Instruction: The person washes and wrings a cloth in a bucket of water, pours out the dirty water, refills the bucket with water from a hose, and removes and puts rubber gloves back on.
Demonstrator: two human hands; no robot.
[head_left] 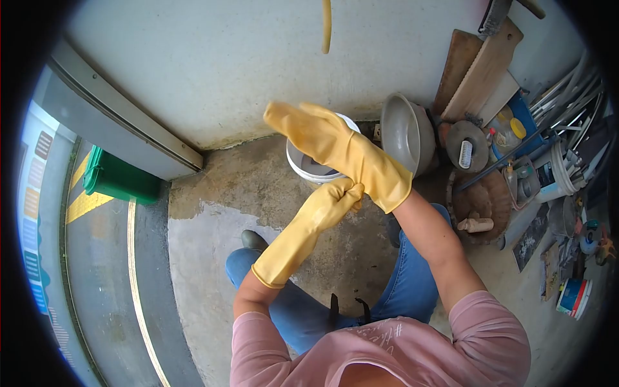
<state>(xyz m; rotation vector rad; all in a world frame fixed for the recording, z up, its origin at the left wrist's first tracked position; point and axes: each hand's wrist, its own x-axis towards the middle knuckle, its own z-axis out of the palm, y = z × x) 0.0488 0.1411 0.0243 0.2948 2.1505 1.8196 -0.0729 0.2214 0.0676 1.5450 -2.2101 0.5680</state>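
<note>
Yellow rubber gloves cover both hands and reach well up the forearms. My left hand [338,197] is closed, its fingers pinching the right rubber glove [380,174] near the wrist. Stretched out toward the upper left, my right hand [316,135] has its fingers extended and slightly blurred, holding nothing. Below and behind it stands a white bucket [302,169], partly hidden by the gloves. A large grey basin [401,132] leans on its side against the wall, just right of the bucket.
A green bin [122,177] stands by the doorway at left. Wooden boards [480,74] lean on the wall at right. Near them are a brown basket [500,197], a white bucket of rods [554,171] and a paint tub [574,297]. A yellow hose [327,26] hangs above.
</note>
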